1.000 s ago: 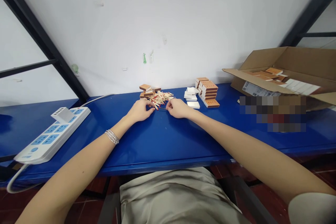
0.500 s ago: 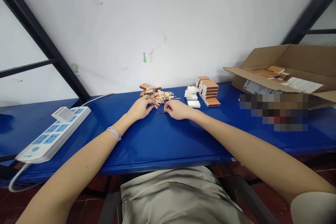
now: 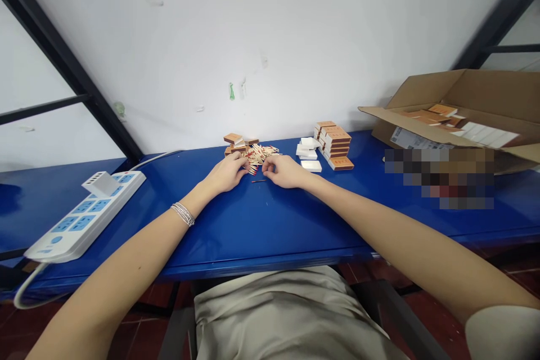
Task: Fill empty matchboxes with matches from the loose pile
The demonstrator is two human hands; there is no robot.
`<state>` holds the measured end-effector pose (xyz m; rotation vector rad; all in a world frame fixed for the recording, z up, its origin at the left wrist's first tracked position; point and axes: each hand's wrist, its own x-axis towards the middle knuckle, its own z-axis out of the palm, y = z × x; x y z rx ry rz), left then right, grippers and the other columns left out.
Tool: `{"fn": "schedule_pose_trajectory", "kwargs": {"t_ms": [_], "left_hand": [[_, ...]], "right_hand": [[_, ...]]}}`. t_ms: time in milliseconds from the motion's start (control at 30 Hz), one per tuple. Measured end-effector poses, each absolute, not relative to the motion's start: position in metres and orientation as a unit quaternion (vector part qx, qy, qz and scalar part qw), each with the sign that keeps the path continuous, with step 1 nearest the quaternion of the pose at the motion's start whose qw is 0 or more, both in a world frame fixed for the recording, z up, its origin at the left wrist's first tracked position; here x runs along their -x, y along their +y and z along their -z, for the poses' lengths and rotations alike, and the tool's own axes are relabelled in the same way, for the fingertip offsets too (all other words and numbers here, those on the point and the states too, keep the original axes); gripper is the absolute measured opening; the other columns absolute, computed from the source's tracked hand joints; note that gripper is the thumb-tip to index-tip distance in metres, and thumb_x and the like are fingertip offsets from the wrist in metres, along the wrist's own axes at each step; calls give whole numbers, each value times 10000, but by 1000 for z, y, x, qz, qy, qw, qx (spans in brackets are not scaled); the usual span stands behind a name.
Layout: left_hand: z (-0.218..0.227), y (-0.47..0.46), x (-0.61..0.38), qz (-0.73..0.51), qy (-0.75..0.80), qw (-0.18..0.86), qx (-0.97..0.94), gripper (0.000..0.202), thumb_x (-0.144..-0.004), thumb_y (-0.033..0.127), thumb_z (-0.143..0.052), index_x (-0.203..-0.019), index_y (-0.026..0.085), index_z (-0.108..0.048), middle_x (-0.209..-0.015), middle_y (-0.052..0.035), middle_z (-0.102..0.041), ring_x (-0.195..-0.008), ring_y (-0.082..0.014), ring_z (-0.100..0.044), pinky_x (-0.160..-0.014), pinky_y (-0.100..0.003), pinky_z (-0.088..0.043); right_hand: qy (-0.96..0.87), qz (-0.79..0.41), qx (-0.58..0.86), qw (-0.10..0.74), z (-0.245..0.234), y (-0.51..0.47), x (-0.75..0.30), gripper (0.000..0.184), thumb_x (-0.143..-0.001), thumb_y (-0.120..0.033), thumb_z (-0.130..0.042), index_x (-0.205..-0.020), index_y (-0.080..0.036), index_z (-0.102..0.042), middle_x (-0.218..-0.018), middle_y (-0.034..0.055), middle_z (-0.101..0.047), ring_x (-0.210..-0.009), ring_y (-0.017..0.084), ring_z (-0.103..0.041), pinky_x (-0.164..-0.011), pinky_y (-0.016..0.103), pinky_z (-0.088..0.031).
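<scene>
A loose heap of matches (image 3: 262, 153), pale sticks with red heads, lies near the back of the blue table. My left hand (image 3: 229, 172) is at its front left edge, fingers curled and thumb drawn in against the matches there; how many it grips is hidden. Just right of it, my right hand (image 3: 283, 171) is closed, thumb and fingertips pinched together in front of the heap. What it pinches, if anything, is too small to see. A single dark match (image 3: 259, 181) lies on the table just below the fingertips of both hands.
Behind my left hand are several matchboxes (image 3: 234, 139). White box trays (image 3: 307, 152) and stacked matchboxes (image 3: 336, 143) stand to the right. An open cardboard box (image 3: 382, 126) holds more boxes at far right. A power strip (image 3: 90, 214) with a cable lies left.
My right hand has shifted slightly up and left, away from the dark match, which stays on the table. The left hand's fingers have moved slightly; the heap looks much the same.
</scene>
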<state>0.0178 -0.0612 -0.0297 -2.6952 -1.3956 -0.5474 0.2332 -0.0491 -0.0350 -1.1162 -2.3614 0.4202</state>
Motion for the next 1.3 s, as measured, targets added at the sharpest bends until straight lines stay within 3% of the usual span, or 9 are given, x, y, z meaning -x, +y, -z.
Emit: {"fn": "schedule_pose_trajectory", "kwargs": {"t_ms": [267, 500, 667, 833, 1033, 1167, 1300], "left_hand": [[29, -63, -16, 170, -464, -5, 869, 136, -875, 255, -504, -923, 174, -601, -932, -74, -517, -815, -198, -531, -778, -353, -448], [26, -66, -20, 194, -473, -33, 859, 113, -860, 228, -497, -831, 160, -582, -878, -70, -544, -761, -182, -523, -732, -336, -441], [28, -70, -27, 307, -485, -203, 793, 143, -881, 300, -497, -867, 167, -549, -723, -4, -579, -586, -115, -502, -588, -260, -427], [30, -76, -39, 386, -451, -371, 714, 160, -832, 300, -603, -829, 155, -534, -702, -3, -611, -543, -88, -541, -509, -220, -427], [30, -83, -47, 428, -451, -469, 627, 299, -738, 368, -725, -850, 127, -587, -727, -61, -693, -647, -140, -653, -641, -289, -523], [29, -78, -41, 408, -477, -402, 667, 272, -746, 362, -703, -862, 124, -641, -774, -77, -703, -654, -152, -649, -649, -308, -525], [30, -69, -27, 326, -538, -154, 762, 153, -767, 253, -640, -883, 159, -675, -798, -46, -694, -604, -133, -590, -651, -304, -485]], "right_hand": [[-868, -152, 401, 251, 38, -47, -231, 121, -756, -123, -585, -836, -169, -664, -752, 14, -682, -668, 121, -585, -634, 216, -395], [-863, -154, 401, 268, 37, -47, -233, 128, -758, -131, -593, -842, -169, -681, -753, 11, -689, -651, 115, -580, -629, 221, -401], [-833, -211, 380, 343, 34, -51, -229, 88, -769, -228, -637, -782, -170, -703, -715, 3, -688, -619, 101, -589, -612, 214, -429], [-768, -348, 365, 395, 38, -53, -221, 191, -778, -335, -654, -814, -151, -689, -717, 34, -696, -604, 123, -626, -512, 210, -458], [-766, -296, 397, 409, 34, -56, -221, 126, -733, -260, -706, -793, -150, -693, -745, 32, -702, -657, 122, -637, -579, 214, -471], [-800, -234, 397, 384, 32, -56, -224, 61, -770, -193, -639, -771, -152, -683, -718, 18, -696, -632, 106, -619, -609, 215, -448], [-836, -207, 368, 350, 35, -53, -226, 64, -774, -153, -609, -783, -155, -672, -731, 11, -693, -627, 95, -596, -614, 207, -430]]}}
